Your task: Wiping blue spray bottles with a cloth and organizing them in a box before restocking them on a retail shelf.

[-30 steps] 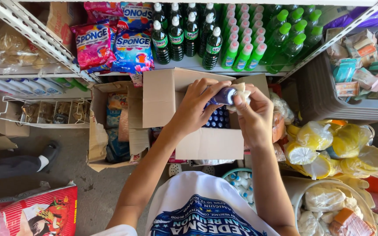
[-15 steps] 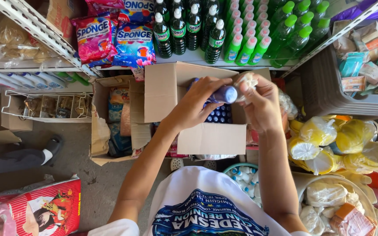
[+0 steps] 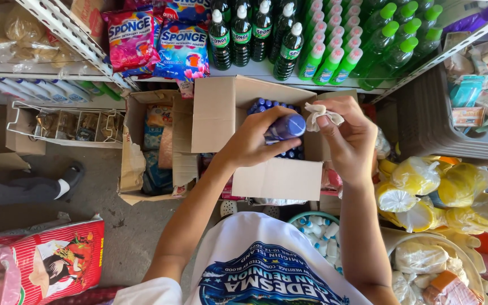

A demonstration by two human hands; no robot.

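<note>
My left hand (image 3: pixel 253 139) grips a small bottle with a blue cap (image 3: pixel 285 127), held on its side over an open cardboard box (image 3: pixel 278 178). My right hand (image 3: pixel 347 135) pinches a crumpled white cloth (image 3: pixel 321 114) right beside the bottle's cap. Inside the box several more blue-capped bottles (image 3: pixel 269 105) stand upright, partly hidden by my hands.
A white shelf holds dark bottles (image 3: pixel 253 34), green bottles (image 3: pixel 340 51) and pink and blue detergent packs (image 3: pixel 156 42). A second open box (image 3: pixel 136 149) sits left. Yellow bagged items (image 3: pixel 441 192) lie right, a red sack (image 3: pixel 57 260) lower left. Another person's leg and shoe (image 3: pixel 35 186) are at far left.
The bottle has tipped further onto its side, its cap now pointing at the cloth. Both hands stay together over the box.
</note>
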